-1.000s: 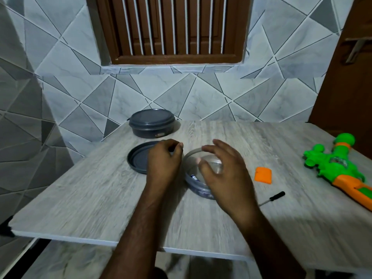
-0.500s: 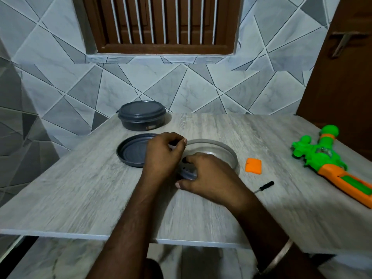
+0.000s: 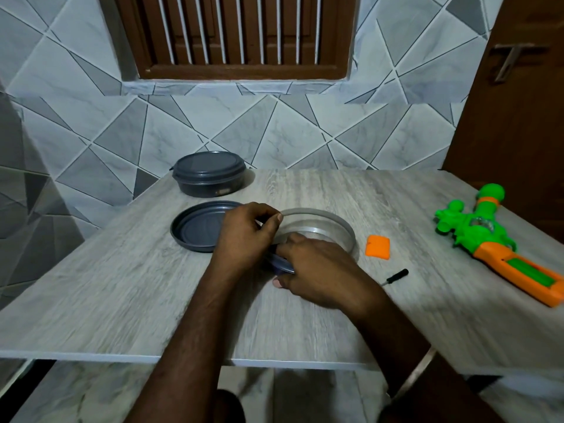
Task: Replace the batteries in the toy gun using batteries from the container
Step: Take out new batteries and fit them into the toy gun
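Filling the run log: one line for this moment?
right hand grips container | left hand curled beside it, hold unclear | toy gun lying apart

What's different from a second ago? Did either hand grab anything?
The right hand dropped from hovering over the clear container onto its near edge and now grips it. The left hand stayed pinching its left rim. Dark lid, closed tub, orange cover, screwdriver and toy gun lie where they were.
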Available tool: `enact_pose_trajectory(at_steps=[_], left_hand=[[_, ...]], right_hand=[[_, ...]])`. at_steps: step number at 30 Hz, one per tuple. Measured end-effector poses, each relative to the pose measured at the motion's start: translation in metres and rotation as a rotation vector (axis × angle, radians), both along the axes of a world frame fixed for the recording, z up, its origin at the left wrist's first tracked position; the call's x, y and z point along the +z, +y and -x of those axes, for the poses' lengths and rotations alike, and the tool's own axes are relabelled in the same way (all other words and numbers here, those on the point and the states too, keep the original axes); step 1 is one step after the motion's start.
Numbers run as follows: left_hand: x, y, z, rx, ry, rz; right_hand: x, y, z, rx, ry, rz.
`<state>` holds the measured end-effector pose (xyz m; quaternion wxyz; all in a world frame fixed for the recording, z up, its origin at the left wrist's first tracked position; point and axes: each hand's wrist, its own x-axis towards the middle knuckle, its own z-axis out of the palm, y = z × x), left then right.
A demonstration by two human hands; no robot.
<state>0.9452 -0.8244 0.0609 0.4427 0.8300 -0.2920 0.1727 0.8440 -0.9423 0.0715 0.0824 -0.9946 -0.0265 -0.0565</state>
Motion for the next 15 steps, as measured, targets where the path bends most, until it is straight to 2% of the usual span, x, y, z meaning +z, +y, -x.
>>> enact_pose_trajectory(at_steps=[15], left_hand=[[-0.0002, -0.0002, -0.0019, -0.01, 0.045, 0.0]], right_hand=[[0.0002, -0.0017, -0.0057, 0.022, 0.089, 0.011]])
